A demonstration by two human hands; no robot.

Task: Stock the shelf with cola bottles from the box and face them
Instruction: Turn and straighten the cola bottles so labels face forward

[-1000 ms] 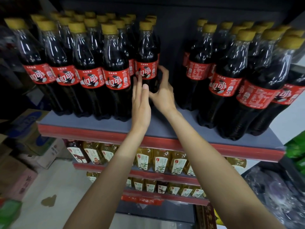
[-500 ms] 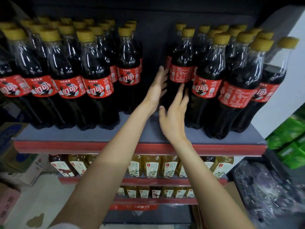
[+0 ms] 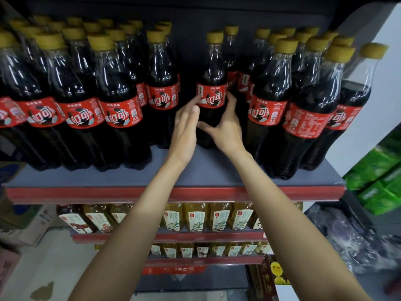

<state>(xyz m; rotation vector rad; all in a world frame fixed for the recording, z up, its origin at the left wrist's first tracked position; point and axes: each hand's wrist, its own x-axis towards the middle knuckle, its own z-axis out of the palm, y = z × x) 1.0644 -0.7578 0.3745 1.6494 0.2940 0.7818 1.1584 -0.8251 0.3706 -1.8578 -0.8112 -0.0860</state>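
Observation:
Cola bottles with yellow caps and red labels stand in two groups on the grey shelf (image 3: 206,172): a left group (image 3: 117,88) and a right group (image 3: 273,88). In the gap between them stands one cola bottle (image 3: 212,68), its label turned mostly forward. My left hand (image 3: 186,124) lies with straight fingers against this bottle's left side. My right hand (image 3: 226,127) grips it from the right, thumb across the front below the label and fingers round the far side. The bottle's base rests on the shelf, set back from the front edge.
The shelf has a red front edge (image 3: 86,194). Below it are two shelves of yellow tea bottles (image 3: 195,216). Cardboard boxes (image 3: 23,224) sit on the floor at the left. Green packs (image 3: 379,181) are stacked at the right, beside a white wall.
Both hands, which were reaching toward the right group, now hold one bottle standing in the gap that was empty. The view has shifted slightly right.

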